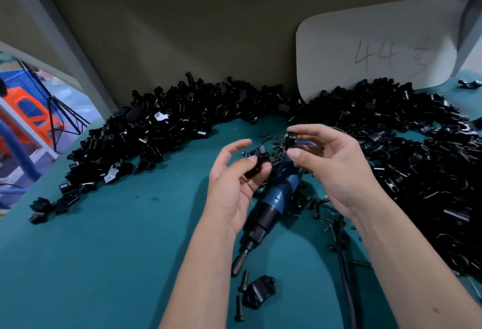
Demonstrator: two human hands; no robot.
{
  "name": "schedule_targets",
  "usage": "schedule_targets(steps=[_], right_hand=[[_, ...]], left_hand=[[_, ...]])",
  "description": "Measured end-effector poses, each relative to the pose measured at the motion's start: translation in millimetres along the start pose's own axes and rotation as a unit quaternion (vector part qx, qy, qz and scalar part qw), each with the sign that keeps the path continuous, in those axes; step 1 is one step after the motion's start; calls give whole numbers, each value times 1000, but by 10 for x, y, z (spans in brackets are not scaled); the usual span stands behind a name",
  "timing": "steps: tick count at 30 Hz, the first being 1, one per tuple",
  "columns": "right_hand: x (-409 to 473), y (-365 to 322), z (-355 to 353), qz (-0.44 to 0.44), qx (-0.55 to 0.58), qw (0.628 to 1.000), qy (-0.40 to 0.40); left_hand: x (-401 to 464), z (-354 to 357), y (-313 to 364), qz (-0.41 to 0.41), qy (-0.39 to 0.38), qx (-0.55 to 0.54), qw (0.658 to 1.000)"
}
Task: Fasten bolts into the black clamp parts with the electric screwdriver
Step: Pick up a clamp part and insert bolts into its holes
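item 1, left hand (pixel 232 180): i saw it palm-up over the table (pixel 104 250), fingers curled round a clamp part (pixel 257 161), thumb pressing it on top; index finger stretched out free above it.

item 2, right hand (pixel 331 164): raised beside the left, thumb and fingertips pinching a second clamp (pixel 290 140) at its edges; that piece stood upright between thumb below and fingers above. the two pieces were near each other, not touching.

item 3, screwdriver (pixel 271 206): blue and black, lying on the table under both hands, bit end pointing toward me, untouched. its black cord (pixel 341 255) ran along the right forearm.

item 4, loose clamp (pixel 259 292): flat on the table just past the bit, with two bolts (pixel 242 294) just beside it.

item 5, more bolts (pixel 323 208): scattered round the screwdriver body.

item 6, heap (pixel 161 130): black parts banked in an arc at the back and right.

item 7, white card (pixel 375 49): leaning on the back wall, marked 44.
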State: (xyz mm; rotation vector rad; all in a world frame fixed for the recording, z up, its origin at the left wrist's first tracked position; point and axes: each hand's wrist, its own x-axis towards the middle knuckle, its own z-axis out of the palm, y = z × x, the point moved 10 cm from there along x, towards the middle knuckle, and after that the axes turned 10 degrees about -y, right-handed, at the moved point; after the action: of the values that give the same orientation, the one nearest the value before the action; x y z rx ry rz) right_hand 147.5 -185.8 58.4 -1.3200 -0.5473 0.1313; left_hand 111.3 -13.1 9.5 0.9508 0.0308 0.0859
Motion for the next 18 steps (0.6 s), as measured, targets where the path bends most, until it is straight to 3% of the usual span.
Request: schedule_targets(steps=[6, 14, 18], right_hand=[[-5, 40, 1, 4, -60, 998, 30], [-19, -50, -45, -19, -173, 983, 58], [-40, -34, -61, -12, -175, 982, 75]], left_hand=[[-20, 50, 16, 8, -21, 38, 999], [22, -30, -20, 11, 20, 35, 999], [25, 53, -27, 9, -25, 49, 998]])
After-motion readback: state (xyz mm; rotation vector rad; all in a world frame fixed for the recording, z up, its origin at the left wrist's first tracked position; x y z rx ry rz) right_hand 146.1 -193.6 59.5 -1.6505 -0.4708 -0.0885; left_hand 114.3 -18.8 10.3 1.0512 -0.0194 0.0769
